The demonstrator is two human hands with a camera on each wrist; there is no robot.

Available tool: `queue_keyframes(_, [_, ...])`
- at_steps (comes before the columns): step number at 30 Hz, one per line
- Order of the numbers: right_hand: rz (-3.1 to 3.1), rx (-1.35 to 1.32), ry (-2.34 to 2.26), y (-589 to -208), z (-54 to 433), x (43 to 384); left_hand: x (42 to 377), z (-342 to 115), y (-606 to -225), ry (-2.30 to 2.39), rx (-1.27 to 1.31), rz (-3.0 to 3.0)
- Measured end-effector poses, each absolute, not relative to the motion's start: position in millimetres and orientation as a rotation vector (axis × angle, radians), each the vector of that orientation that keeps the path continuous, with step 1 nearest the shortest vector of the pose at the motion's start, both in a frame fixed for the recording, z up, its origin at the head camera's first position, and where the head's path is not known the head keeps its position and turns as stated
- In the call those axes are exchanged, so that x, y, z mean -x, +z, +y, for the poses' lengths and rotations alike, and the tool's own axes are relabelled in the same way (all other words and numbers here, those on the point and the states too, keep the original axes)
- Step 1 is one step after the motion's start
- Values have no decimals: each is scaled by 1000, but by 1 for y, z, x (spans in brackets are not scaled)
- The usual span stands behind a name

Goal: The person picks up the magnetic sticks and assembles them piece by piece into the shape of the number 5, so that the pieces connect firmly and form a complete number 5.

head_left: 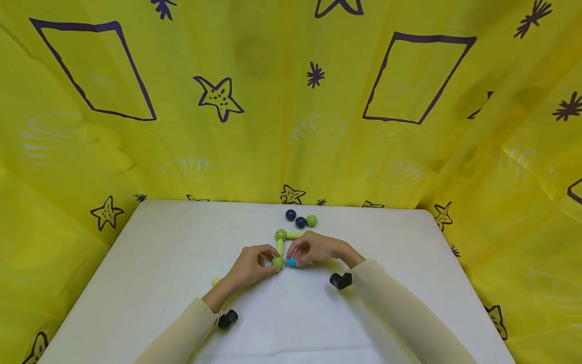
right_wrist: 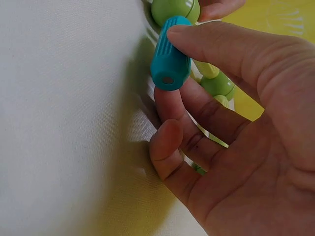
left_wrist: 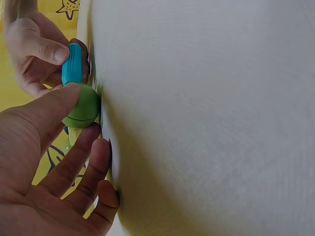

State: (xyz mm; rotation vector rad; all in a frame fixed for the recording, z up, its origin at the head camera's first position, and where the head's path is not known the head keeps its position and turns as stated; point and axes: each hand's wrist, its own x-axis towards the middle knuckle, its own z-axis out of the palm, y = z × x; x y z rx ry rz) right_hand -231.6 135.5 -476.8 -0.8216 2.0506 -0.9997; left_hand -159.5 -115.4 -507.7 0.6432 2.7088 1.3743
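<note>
Between thumb and fingers, my left hand (head_left: 252, 265) holds a green ball (head_left: 278, 262) low over the white table. My right hand (head_left: 318, 247) pinches a short blue ribbed rod (right_wrist: 170, 59), its near end showing a small round metallic spot. The rod's other end points at the held ball; the head view shows a narrow gap there. A pale yellow-green rod (head_left: 279, 246) runs from the held ball back to a green corner ball (head_left: 281, 234). From that corner a second pale rod (head_left: 295, 235) extends right to another green ball, partly hidden behind my right hand.
Two dark blue balls (head_left: 290, 215) and a loose green ball (head_left: 311, 220) lie behind the joined pieces. A yellow-green piece (head_left: 215, 281) shows partly beside my left wrist. A yellow patterned curtain (head_left: 268, 151) surrounds the white table (head_left: 150, 263) at the back and sides.
</note>
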Motion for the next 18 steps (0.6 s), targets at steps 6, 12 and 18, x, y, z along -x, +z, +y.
queue_keyframes(6, [2059,843,-994,-475,132,232,159,-115,-507,1375,-653,2710])
queue_keyframes(12, [2065,854,-987,-474,132,232,159,-114,-507,1357,-636,2715])
queue_keyframes(18, [2072,848,-984,-474,132,231,158,-114,-507,1354,-627,2719])
